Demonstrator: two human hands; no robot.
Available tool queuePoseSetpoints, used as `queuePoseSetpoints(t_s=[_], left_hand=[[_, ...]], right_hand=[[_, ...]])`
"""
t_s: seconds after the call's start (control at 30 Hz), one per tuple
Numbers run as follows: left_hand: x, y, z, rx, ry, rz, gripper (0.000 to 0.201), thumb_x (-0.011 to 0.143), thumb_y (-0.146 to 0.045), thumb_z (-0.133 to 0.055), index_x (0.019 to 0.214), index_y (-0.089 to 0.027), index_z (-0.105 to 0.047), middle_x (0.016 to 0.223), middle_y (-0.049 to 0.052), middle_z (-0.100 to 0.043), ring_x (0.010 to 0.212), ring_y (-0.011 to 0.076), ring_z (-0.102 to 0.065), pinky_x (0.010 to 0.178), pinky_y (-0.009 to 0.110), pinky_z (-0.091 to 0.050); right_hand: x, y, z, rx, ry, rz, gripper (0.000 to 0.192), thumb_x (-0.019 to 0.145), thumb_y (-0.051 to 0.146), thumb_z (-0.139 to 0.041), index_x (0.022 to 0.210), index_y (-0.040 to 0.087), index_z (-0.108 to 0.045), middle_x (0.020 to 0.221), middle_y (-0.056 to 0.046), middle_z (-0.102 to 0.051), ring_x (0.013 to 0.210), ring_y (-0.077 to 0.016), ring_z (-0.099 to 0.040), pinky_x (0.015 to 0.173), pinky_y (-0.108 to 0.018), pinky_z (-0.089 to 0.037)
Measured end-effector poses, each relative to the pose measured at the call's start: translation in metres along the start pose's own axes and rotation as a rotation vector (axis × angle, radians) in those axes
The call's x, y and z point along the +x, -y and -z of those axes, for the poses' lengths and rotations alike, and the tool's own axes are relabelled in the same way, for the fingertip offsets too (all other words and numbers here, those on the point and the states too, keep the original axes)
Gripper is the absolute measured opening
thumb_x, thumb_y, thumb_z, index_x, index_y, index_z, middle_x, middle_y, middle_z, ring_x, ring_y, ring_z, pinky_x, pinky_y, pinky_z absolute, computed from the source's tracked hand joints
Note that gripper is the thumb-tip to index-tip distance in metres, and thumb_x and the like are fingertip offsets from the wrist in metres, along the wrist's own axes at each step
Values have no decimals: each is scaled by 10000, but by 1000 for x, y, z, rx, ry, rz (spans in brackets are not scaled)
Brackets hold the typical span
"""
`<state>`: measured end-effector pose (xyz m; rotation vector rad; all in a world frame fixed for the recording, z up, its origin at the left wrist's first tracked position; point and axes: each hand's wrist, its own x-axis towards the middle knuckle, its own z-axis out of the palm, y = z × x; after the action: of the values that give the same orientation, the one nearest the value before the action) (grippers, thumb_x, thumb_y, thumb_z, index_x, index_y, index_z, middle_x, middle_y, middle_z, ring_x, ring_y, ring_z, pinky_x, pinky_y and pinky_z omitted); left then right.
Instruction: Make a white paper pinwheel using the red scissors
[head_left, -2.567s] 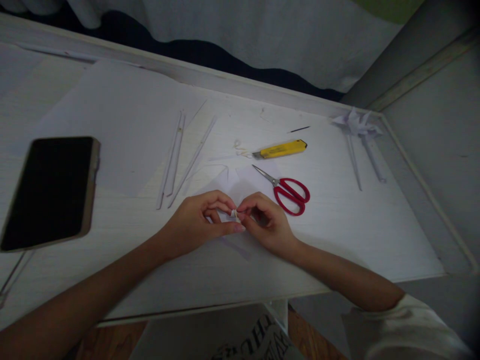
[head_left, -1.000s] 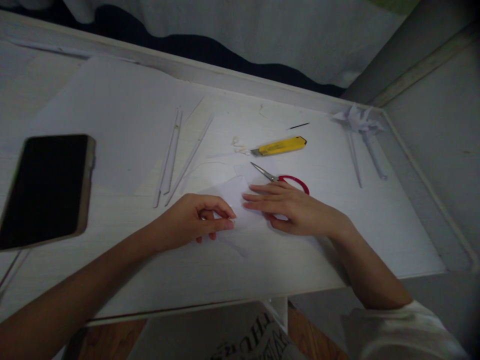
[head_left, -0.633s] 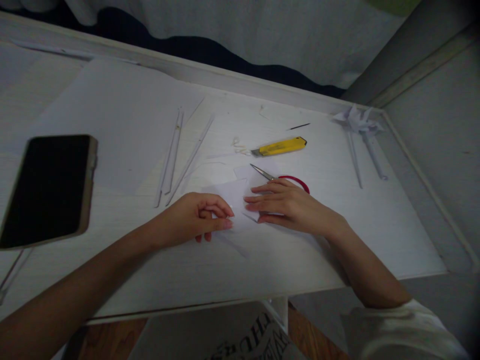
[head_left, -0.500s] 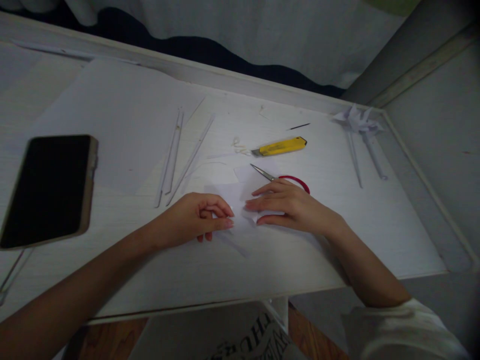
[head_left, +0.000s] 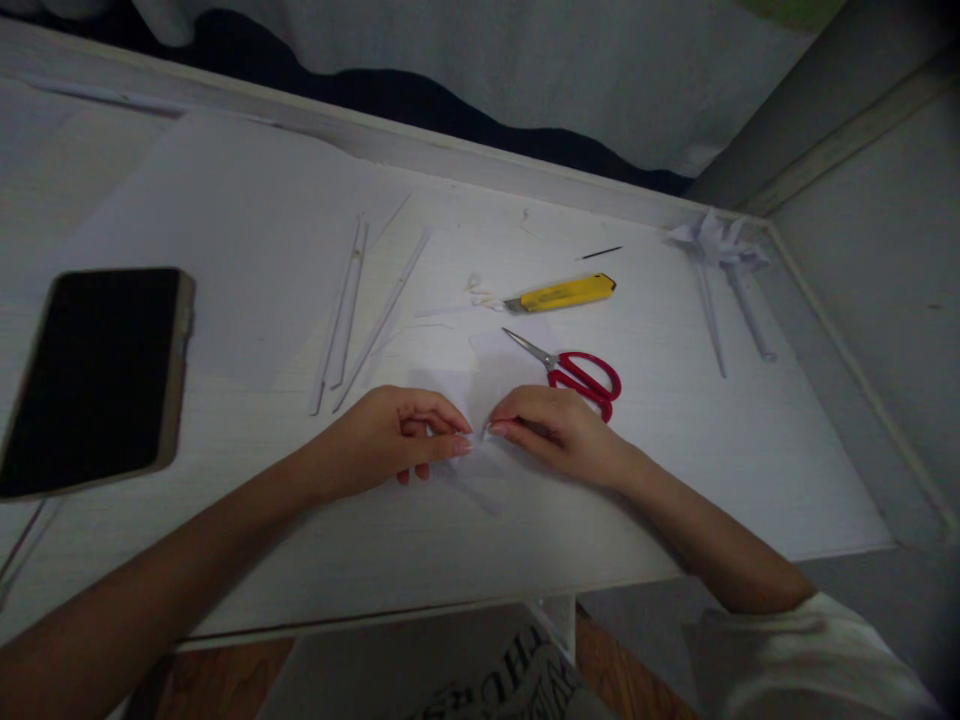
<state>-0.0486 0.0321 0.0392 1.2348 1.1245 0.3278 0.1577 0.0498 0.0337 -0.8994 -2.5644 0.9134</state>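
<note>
While both hands rested on the tabletop [head_left: 675, 470], the left hand [head_left: 390, 440] had its fingers curled together, pinching at a small white paper piece [head_left: 469, 400] near the middle. The right hand [head_left: 559, 432] pressed curled fingertips on that paper's right edge, just near of the red scissors [head_left: 581, 375] and yellow utility knife [head_left: 562, 293].

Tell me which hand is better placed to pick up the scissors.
Right, probably. The right hand lies just in front of the red scissors, its knuckles close to the handles. The left hand sits further left, pinching at the small white paper, and would have to cross over the right.
</note>
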Motion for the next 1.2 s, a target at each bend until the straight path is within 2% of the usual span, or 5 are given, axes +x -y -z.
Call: queuePoseSetpoints(t_s=[0.17,0.4,0.57,0.87,1.2], left_hand=[[0,-2,0,-4,3,3,138,669,-250,-608,782,-172,-602,585,-38,-580,436,60,-499,341,122,-386],[1,-1,0,-4,13,11,216,645,-300,-618,812,-171,-571,690,-16,-606,464,71,-507,353,136,-390],[2,1,2,-11,29,6,227,644,-318,-617,792,-162,-545,649,-16,-588,482,79,-513,371,141,-395],[2,2,2,-73,30,-18,258,615,-325,-645,769,-163,-517,631,-24,-588,482,87,-515,370,155,-394],[1,2,2,-63,53,-15,226,629,-301,-643,742,-157,-511,598,-32,-568,492,84,-519,381,150,-401]], right_hand=[[2,5,-10,19,-108,-119,158,818,231,-452,834,147,-584,719,-11,-606,603,-84,-511,548,-198,-379],[2,11,-18,34,-162,-164,120,794,245,-496,843,176,-581,720,2,-615,631,-89,-525,554,-202,-374],[3,12,-25,81,-264,-219,170,761,288,-543,885,177,-512,681,14,-594,563,-87,-498,533,-215,-370],[5,11,-25,61,-221,-73,122,808,223,-462,850,175,-566,734,-15,-585,665,-111,-504,600,-233,-384],[3,9,-28,93,-203,-97,105,784,244,-498,811,171,-569,678,-1,-531,610,-96,-480,572,-229,-376]])
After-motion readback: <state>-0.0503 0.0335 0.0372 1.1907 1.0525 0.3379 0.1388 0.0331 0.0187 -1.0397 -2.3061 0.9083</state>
